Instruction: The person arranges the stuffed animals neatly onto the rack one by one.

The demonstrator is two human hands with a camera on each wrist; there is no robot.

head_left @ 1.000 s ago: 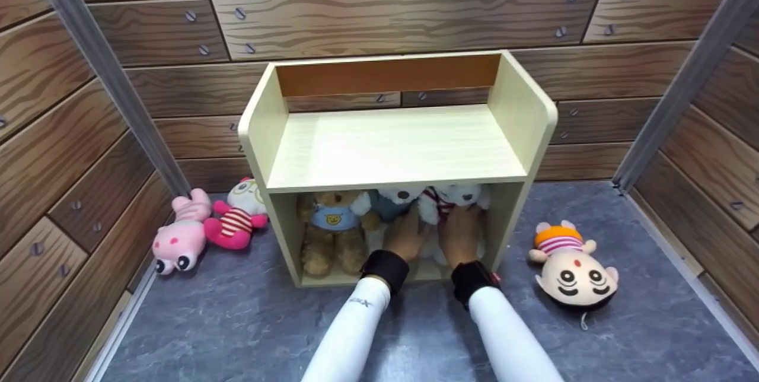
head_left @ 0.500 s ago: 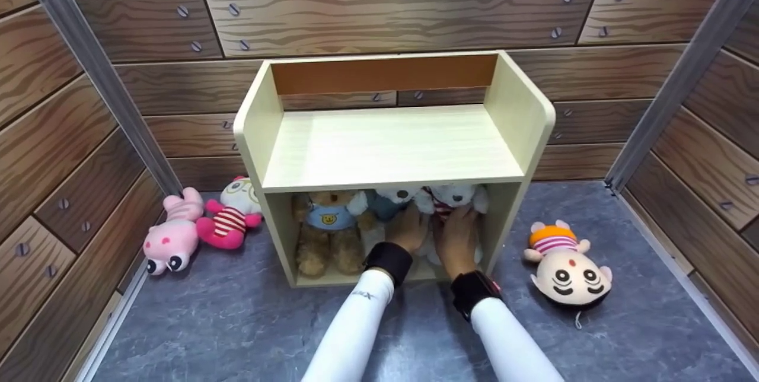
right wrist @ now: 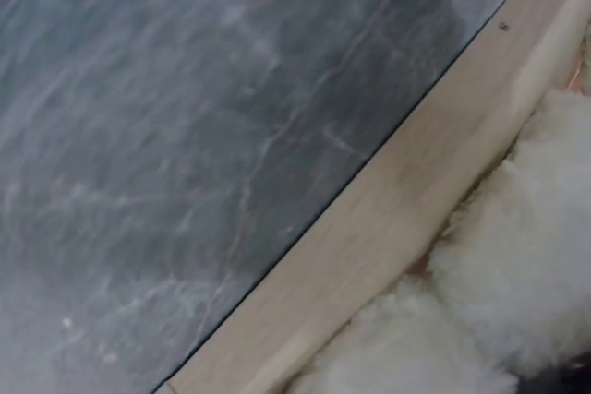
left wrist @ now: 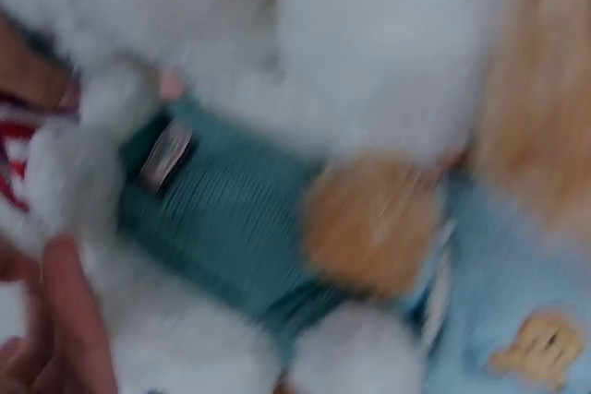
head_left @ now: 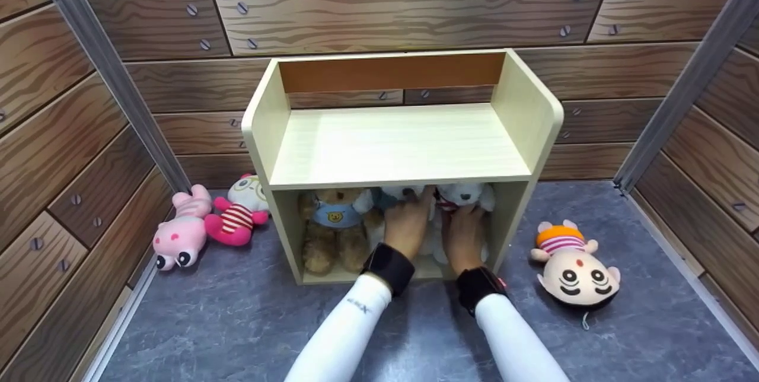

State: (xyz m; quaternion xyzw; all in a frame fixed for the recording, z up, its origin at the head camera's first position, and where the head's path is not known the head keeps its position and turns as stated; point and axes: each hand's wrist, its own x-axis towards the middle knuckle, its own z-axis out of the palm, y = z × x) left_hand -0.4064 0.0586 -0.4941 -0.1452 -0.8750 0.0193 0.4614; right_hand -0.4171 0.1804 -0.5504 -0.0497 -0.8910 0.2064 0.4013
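In the lower compartment of the pale shelf (head_left: pixel 399 183), a white stuffed dog (head_left: pixel 459 193) in red stripes sits at the right. My right hand (head_left: pixel 464 238) holds it at the chest, with red cloth between thumb and fingers. Beside it sits a white plush toy with a teal sweater (left wrist: pixel 226 214), mostly behind my left hand (head_left: pixel 408 225) in the head view. That hand touches it, one finger extended up to its face. At the compartment's left sits a brown teddy bear (head_left: pixel 335 234) in a blue shirt. Blurry fingertips (left wrist: pixel 69 302) show at the left wrist view's edge.
A pink plush toy (head_left: pixel 181 234) and a red-and-white striped doll (head_left: pixel 238 216) lie on the floor left of the shelf. A large-headed doll (head_left: pixel 576 272) lies to the right. Wood-patterned walls (head_left: pixel 409 17) stand around the dark floor (head_left: pixel 237 322).
My left hand has moved up from the middle plush toy's body to its face. The right hand stays on the striped dog, its thumb now closer to the fingers.
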